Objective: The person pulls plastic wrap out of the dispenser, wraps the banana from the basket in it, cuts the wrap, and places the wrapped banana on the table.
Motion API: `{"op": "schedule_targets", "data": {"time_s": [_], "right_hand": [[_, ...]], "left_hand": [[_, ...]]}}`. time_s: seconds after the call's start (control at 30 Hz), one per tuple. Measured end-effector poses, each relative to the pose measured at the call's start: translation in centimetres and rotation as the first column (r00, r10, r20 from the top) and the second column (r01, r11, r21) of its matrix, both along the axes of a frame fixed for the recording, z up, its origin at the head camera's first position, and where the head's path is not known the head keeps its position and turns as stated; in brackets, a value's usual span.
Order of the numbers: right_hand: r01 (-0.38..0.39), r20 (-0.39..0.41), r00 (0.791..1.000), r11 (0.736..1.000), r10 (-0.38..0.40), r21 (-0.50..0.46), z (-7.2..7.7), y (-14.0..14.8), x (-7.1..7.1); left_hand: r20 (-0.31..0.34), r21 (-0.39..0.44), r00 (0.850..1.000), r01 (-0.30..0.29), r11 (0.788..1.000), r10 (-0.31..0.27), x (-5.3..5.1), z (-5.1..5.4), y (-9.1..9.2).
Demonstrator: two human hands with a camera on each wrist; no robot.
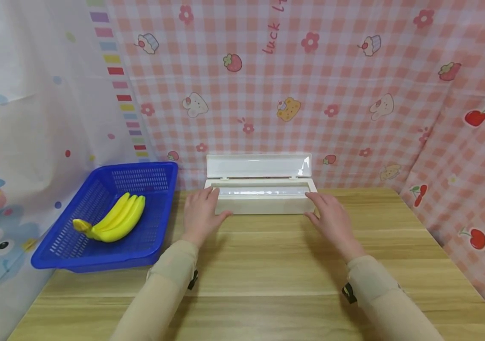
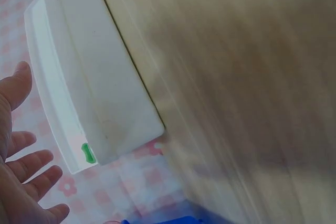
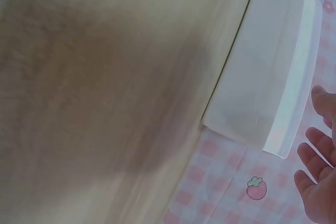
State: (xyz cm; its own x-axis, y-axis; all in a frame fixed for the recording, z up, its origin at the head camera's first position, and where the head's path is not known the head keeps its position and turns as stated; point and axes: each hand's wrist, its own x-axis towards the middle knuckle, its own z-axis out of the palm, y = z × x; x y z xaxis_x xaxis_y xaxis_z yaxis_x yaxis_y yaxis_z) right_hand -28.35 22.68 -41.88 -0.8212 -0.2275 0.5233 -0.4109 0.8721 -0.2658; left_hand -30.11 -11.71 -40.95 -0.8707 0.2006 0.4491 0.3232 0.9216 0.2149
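A long, narrow white box (image 1: 263, 206) stands near the back of the table, its hinged see-through lid (image 1: 259, 166) raised against the cloth behind. Pale, ridged material shows inside its upper opening. At the box's left end is my left hand (image 1: 201, 215), thumb and fingers spread apart. My right hand (image 1: 333, 220) is at the right end, fingers extended in the same way. Whether the fingertips touch the box is unclear. A small green piece (image 2: 88, 153) shows at one end of the lid in the left wrist view.
On the left sits a blue plastic basket (image 1: 167, 213) with a bunch of yellow bananas (image 1: 118, 222) in it. Checked and patterned cloths (image 1: 353, 85) hang behind and at both sides of the wooden table (image 1: 263, 274).
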Motion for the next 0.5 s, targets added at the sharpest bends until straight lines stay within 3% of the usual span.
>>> {"op": "schedule_targets", "data": {"time_s": [0.33,0.5], "right_hand": [[-0.02,0.018,1.0,0.999,0.019,0.047,1.1,0.5,-1.8],[-0.038,0.012,0.999,0.998,0.038,0.058,1.3,0.6,-2.5]], "left_hand": [[-0.007,0.012,1.0,-0.026,1.0,0.026,-2.1,0.9,0.0],[0.049,0.006,0.997,-0.06,0.998,0.06,-3.0,1.2,-0.5]]}}
